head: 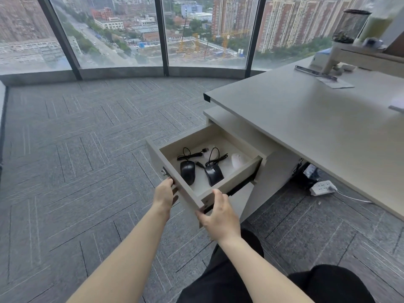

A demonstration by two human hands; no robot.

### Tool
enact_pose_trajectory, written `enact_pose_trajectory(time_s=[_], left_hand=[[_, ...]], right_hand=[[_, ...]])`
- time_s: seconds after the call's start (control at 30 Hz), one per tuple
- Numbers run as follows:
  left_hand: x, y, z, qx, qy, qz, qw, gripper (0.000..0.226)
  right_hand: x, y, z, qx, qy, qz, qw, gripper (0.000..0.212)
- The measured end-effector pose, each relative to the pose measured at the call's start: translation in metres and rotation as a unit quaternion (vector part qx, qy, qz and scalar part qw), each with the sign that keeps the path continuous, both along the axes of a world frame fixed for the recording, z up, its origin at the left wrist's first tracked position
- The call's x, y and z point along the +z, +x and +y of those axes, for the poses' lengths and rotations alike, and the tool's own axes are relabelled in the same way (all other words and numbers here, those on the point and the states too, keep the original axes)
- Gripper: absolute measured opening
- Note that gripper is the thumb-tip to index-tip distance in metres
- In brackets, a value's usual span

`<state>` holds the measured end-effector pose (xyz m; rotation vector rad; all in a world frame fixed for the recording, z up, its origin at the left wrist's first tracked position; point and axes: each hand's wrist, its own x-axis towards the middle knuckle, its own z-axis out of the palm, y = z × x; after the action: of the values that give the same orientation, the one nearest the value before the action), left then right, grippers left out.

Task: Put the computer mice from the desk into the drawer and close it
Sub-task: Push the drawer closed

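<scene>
Drawer of the cabinet under the pale bench stands pulled well out, seen from the head camera looking down over the person's knees. Inside it lie three computer mice: a black mouse on the left, a second black mouse just beside it near the middle, and a white mouse toward the right wall, partly washed out against the pale drawer floor. The black cables of the two dark mice curl in loops behind them, toward the back of the drawer. The left hand rests against the outer face of the drawer front, fingers curled around its edge just below the small metal lock. The right hand grips the near corner of the drawer front, thumb on the top edge and fingers wrapped underneath. Beyond the cabinet, a white power strip lies on the grey carpet under the bench. Tall windows overlook city buildings.
</scene>
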<state>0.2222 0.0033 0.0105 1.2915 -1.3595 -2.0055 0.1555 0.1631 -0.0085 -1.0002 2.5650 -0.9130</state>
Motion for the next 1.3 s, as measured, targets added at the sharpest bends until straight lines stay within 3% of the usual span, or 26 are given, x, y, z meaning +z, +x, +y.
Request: enact_pose_trajectory(time_s=[0.57, 0.67, 0.93, 1.3], left_hand=[[-0.010, -0.161, 0.019, 0.035, 0.153, 0.110, 0.981, 0.035], [-0.017, -0.185, 0.023, 0.011, 0.164, 0.116, 0.979, 0.047], [-0.019, -0.228, 0.027, -0.016, 0.185, 0.117, 0.976, 0.054], [-0.024, -0.254, 0.034, -0.024, 0.188, 0.133, 0.973, 0.058]], right_hand=[[-0.015, -0.126, 0.016, -0.226, -0.033, -0.124, 0.966, 0.097], [-0.019, -0.148, 0.015, -0.235, -0.034, -0.135, 0.962, 0.095], [-0.026, -0.192, 0.008, -0.272, -0.086, -0.156, 0.946, 0.079], [-0.023, -0.215, 0.012, -0.264, -0.094, -0.159, 0.946, 0.034]])
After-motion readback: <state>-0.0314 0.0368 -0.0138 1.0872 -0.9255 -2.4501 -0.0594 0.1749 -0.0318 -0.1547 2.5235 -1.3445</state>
